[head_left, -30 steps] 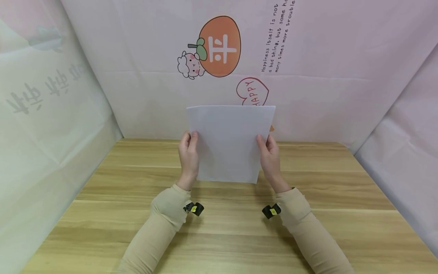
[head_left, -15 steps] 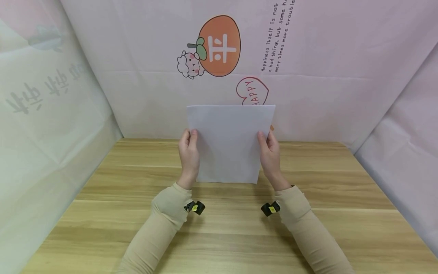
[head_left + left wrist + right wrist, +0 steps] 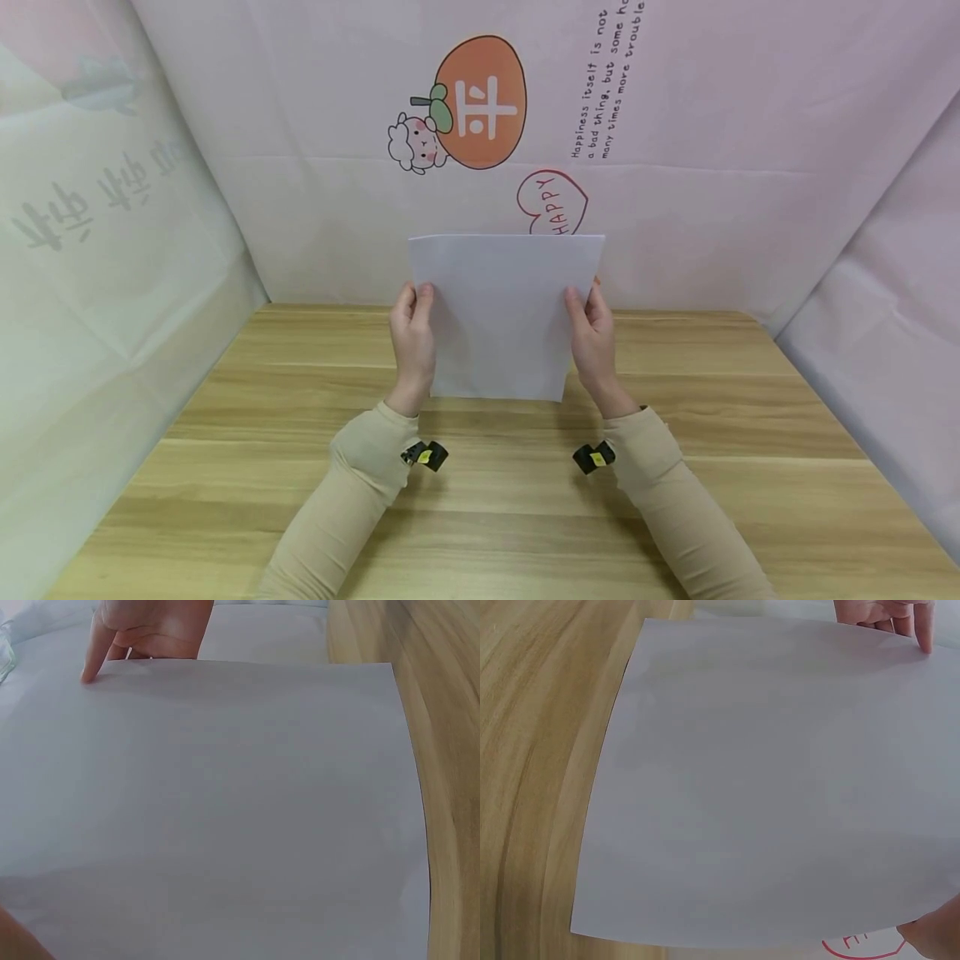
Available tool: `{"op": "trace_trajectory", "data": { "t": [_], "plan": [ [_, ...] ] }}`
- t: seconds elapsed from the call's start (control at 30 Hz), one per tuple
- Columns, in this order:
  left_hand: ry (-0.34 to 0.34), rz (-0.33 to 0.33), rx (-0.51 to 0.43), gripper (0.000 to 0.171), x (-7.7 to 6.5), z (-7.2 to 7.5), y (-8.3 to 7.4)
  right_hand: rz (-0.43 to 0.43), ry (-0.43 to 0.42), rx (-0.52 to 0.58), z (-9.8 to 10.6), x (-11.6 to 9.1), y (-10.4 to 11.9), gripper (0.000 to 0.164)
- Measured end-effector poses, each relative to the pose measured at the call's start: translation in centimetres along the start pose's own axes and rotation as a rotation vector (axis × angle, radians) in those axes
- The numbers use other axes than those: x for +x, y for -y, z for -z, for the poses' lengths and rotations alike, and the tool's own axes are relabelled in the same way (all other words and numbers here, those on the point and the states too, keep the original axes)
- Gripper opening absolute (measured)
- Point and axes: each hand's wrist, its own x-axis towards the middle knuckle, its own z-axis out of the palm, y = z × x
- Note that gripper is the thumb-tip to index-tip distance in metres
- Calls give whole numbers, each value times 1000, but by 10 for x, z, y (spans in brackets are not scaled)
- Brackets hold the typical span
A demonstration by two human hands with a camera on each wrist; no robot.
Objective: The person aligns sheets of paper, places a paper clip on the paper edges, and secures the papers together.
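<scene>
A plain white sheet of paper is held up over the table's far part, its face toward me. My left hand grips its left edge, thumb on the near face and fingers mostly hidden behind. At the right edge my right hand pinches it the same way. The left wrist view is filled by the paper, with the right hand at the opposite edge. In the right wrist view the sheet bows slightly, and the left hand shows at the top. No marks show on the near side.
Below lies a wood-grain table. White cloth walls surround it; the back cloth bears an orange fruit print, lettering and a red heart, partly covered by the paper. A small black camera sits at each wrist, over beige sleeves.
Both hands keep their hold on the paper. Its top edge has tipped slightly lower in the view; otherwise the sheet and arms stay almost still.
</scene>
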Motion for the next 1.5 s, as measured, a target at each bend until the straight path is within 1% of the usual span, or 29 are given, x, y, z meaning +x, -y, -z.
{"op": "trace_trajectory", "data": {
  "t": [0.17, 0.2, 0.23, 0.43, 0.73, 1.0, 1.17, 1.37, 1.5],
  "plan": [
    [-8, -27, -8, 31, 9, 3, 20, -9, 0, -15, 0, 1, 3, 39],
    [-8, -30, -12, 31, 11, 3, 21, -14, -6, -18, 0, 2, 3, 39],
    [-9, -37, -15, 30, 13, 4, 24, -19, -13, -21, 0, 2, 4, 39],
    [-15, -34, -26, 28, 17, 3, 19, -33, -39, -11, -2, 5, 7, 39],
    [-47, -58, -48, 26, 18, -3, 15, -35, -58, -10, -4, 6, 11, 40],
    [-45, -53, -39, 29, 16, -3, 12, -45, -64, -15, -4, 6, 12, 41],
    [-47, -64, -45, 31, 15, -3, 11, -44, -62, -5, -4, 6, 13, 40],
    [-48, -61, -55, 28, 16, -3, 11, -38, -56, 3, -3, 7, 14, 37],
    [-34, -67, -51, 28, 18, -2, 9, -25, -48, 6, -3, 10, 15, 37]
  ]
}}
